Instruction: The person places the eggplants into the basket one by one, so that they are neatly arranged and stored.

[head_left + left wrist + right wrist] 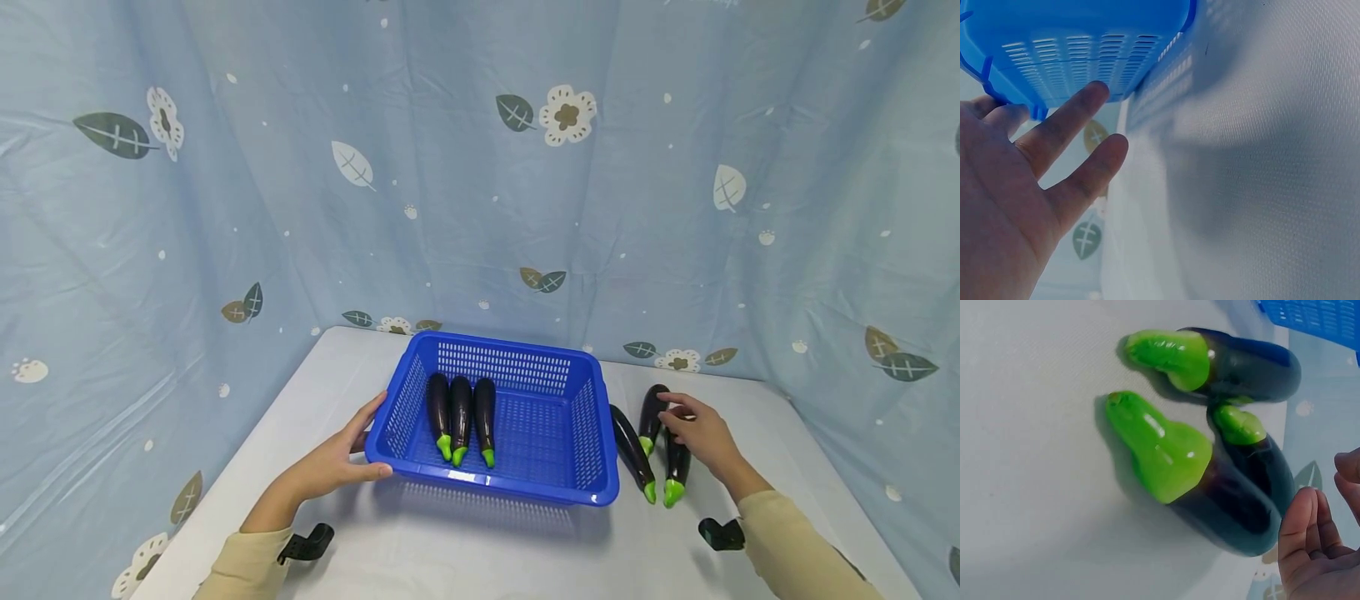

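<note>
A blue plastic basket holds three dark eggplants with green stem ends, lying side by side in its left half. My left hand is at the basket's left front corner, thumb near the front rim and fingers along the left side. In the left wrist view, those fingers are spread and mostly straight beside the basket wall. Right of the basket lie three more eggplants, close together. My right hand hovers over the two rightmost, fingers loosely bent, nothing between them in the right wrist view.
A white-covered table carries the basket and eggplants. Behind and at both sides hangs a blue curtain with leaves and flowers. A black wrist device sits at the left wrist, another at the right.
</note>
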`<state>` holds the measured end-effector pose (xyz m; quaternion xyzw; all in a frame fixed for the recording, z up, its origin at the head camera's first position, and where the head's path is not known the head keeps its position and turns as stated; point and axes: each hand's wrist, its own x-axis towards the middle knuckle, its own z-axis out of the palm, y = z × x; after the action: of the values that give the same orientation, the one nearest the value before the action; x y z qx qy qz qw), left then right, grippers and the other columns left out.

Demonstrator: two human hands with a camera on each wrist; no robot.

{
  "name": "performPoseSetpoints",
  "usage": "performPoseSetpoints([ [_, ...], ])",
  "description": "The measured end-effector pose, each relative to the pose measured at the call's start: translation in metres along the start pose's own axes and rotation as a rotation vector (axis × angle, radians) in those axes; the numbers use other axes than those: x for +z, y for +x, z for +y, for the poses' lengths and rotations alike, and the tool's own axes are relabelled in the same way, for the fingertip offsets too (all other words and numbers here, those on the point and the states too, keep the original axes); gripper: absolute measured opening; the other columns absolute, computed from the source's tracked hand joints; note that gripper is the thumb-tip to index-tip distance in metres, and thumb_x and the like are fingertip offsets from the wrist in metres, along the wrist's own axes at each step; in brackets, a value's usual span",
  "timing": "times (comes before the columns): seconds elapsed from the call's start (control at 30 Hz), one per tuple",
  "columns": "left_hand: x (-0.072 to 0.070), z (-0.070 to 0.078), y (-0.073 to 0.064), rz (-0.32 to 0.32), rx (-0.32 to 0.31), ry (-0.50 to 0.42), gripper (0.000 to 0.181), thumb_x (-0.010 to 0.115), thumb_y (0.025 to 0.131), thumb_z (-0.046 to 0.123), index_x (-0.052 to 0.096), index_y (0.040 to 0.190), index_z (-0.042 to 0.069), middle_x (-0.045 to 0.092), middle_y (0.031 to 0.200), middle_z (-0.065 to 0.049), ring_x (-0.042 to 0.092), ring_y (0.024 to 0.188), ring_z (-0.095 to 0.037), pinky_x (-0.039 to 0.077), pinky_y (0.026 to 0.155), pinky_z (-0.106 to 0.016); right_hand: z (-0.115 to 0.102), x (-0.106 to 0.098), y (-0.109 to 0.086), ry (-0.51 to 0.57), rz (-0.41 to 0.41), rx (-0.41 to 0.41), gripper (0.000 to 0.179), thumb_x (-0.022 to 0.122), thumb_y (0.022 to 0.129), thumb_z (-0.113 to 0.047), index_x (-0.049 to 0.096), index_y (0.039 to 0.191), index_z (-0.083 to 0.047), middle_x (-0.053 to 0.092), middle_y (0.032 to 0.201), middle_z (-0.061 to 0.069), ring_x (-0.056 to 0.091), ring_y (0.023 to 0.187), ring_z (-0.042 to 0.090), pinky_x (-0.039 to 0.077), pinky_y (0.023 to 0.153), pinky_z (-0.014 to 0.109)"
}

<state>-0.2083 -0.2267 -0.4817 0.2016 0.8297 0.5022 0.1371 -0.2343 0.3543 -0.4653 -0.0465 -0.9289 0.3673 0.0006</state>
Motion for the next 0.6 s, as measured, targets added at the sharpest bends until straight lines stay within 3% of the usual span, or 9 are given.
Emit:
performPoseSetpoints([
  [0.43,0.0,0.0,0.0,0.002,0.012,-0.003,0.109,0.079,0.089,0.029,0.0,0.165,0.027,0.023,0.163,-0.025,0.05,0.133,-0.045,0.035,0.107,-0.069,0.012,-0.005,-0.004,-0.038,0.052,0.05,0.047,0.059,0.102,-0.019,0.052,0.144,-0.002,0.058,0.125,0.031,0.062,0.104,0.04,0.058,0.079,0.044],
  [0.6,0.0,-0.001,0.0,-0.005,0.016,-0.003,0.109,0.079,0.089,0.028,0.0,0.165,0.027,0.023,0.163,-0.025,0.051,0.132,-0.044,0.035,0.107,-0.068,0.013,-0.007,-0.006,-0.07,0.034,0.061,0.049,0.058,0.103,-0.022,0.049,0.146,0.0,0.054,0.13,0.034,0.058,0.113,0.047,0.056,0.086,0.05],
])
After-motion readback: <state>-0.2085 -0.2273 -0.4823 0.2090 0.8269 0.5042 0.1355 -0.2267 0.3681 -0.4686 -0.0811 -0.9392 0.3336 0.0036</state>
